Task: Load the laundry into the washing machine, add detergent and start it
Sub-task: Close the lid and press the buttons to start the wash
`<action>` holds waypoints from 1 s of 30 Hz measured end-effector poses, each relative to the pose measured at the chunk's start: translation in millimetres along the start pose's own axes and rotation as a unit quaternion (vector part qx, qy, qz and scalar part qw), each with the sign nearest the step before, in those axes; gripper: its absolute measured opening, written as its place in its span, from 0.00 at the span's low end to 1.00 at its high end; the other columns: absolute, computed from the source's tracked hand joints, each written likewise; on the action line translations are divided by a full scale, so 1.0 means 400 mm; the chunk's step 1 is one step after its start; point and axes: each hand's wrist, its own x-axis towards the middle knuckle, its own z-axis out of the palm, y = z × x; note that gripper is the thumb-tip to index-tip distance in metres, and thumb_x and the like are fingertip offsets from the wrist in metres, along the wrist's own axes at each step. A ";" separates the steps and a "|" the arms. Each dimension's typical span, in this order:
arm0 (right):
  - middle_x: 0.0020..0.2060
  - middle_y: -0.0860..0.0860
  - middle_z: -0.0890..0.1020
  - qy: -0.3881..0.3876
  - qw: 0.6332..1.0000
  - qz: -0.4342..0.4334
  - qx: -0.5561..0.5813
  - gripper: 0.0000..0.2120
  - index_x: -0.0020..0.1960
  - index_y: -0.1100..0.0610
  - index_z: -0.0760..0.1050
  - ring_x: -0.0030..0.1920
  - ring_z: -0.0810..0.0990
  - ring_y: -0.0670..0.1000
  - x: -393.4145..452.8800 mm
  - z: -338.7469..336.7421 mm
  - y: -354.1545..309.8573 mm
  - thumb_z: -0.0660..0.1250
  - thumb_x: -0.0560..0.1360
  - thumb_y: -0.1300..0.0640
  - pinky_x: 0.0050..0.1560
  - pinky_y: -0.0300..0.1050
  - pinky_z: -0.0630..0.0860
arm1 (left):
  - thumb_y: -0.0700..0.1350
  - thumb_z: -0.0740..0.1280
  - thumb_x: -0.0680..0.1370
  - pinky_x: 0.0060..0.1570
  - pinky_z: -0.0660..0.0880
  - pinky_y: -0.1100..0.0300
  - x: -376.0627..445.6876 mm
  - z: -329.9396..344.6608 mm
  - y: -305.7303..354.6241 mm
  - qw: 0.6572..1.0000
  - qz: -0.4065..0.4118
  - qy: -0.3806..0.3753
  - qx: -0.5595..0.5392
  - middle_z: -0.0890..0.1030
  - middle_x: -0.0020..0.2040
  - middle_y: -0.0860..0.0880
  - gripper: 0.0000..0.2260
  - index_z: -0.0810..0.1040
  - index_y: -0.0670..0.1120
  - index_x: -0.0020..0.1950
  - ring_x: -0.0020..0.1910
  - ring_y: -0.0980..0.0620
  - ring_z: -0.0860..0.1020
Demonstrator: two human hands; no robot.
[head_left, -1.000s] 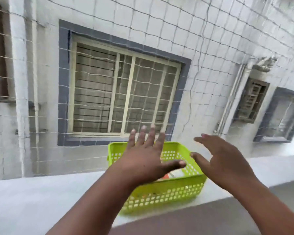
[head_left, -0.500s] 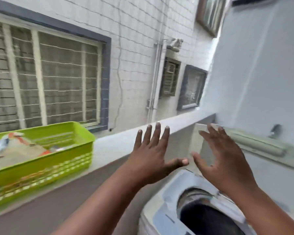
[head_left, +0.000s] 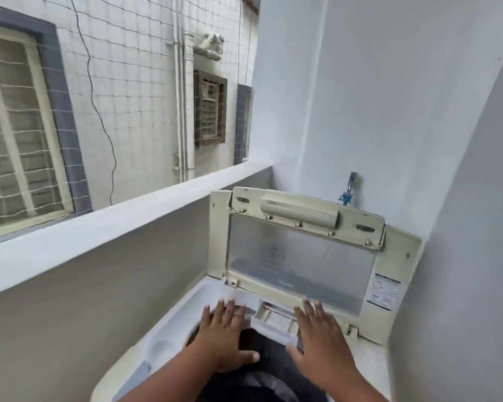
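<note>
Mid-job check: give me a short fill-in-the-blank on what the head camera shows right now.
1. The washing machine lid stands ____.
2. Both the left hand and the right hand are ____, holding nothing.
3. The small drawer lies ____ the two hands.
4. A tap sticks out of the wall ____ the lid.

Missing words: open; empty; between; behind

Soft, even daylight fills the scene, brightest on the pale tiled outer wall (head_left: 145,91). Shadows are faint and no harsh glare appears. Motion blur smears the barred cream-framed window (head_left: 18,134) at the left edge and both bare hands. Wide-angle distortion bends the grey concrete ledge (head_left: 105,224) and walls.
</note>
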 end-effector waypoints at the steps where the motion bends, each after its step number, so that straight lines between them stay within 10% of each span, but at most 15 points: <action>1: 0.79 0.54 0.45 -0.036 0.999 0.020 0.010 0.37 0.79 0.53 0.47 0.78 0.45 0.58 0.005 0.035 0.009 0.58 0.77 0.41 0.76 0.52 0.43 | 0.77 0.51 0.69 0.72 0.33 0.40 0.024 0.014 -0.014 1.000 -0.005 -0.006 0.010 0.33 0.78 0.46 0.49 0.33 0.50 0.77 0.76 0.44 0.32; 11: 0.65 0.57 0.75 -0.075 0.980 0.181 -0.023 0.44 0.70 0.59 0.69 0.63 0.76 0.61 0.132 0.187 0.060 0.71 0.63 0.34 0.62 0.56 0.72 | 0.63 0.56 0.78 0.76 0.45 0.44 0.297 0.045 -0.060 0.985 0.141 0.040 0.092 0.45 0.80 0.44 0.38 0.44 0.47 0.79 0.78 0.43 0.42; 14: 0.68 0.56 0.71 -0.049 0.979 0.194 -0.028 0.38 0.72 0.58 0.64 0.67 0.70 0.59 0.192 0.204 0.064 0.65 0.70 0.37 0.69 0.53 0.66 | 0.60 0.57 0.77 0.73 0.57 0.47 0.383 0.066 -0.081 0.971 0.201 0.103 0.077 0.56 0.78 0.45 0.33 0.54 0.47 0.78 0.78 0.42 0.53; 18: 0.59 0.52 0.76 -0.039 0.981 0.189 -0.005 0.28 0.63 0.54 0.72 0.60 0.76 0.55 0.227 0.227 0.063 0.66 0.70 0.39 0.61 0.48 0.71 | 0.65 0.64 0.66 0.46 0.81 0.57 0.475 0.132 -0.125 0.940 0.283 0.191 -0.002 0.81 0.58 0.50 0.30 0.76 0.49 0.61 0.58 0.47 0.80; 24: 0.60 0.45 0.72 -0.045 0.979 0.197 0.033 0.36 0.64 0.50 0.69 0.61 0.72 0.49 0.228 0.225 0.063 0.61 0.65 0.27 0.59 0.42 0.68 | 0.64 0.63 0.71 0.48 0.80 0.56 0.528 0.190 -0.156 0.902 0.322 0.284 -0.048 0.81 0.57 0.49 0.28 0.79 0.46 0.63 0.56 0.46 0.80; 30: 0.57 0.50 0.77 -0.044 0.972 0.228 -0.029 0.25 0.62 0.53 0.72 0.59 0.75 0.53 0.266 0.243 0.059 0.69 0.70 0.42 0.56 0.45 0.72 | 0.57 0.64 0.75 0.41 0.79 0.54 0.555 0.216 -0.129 0.894 0.294 0.326 -0.095 0.82 0.51 0.50 0.18 0.81 0.47 0.56 0.47 0.45 0.78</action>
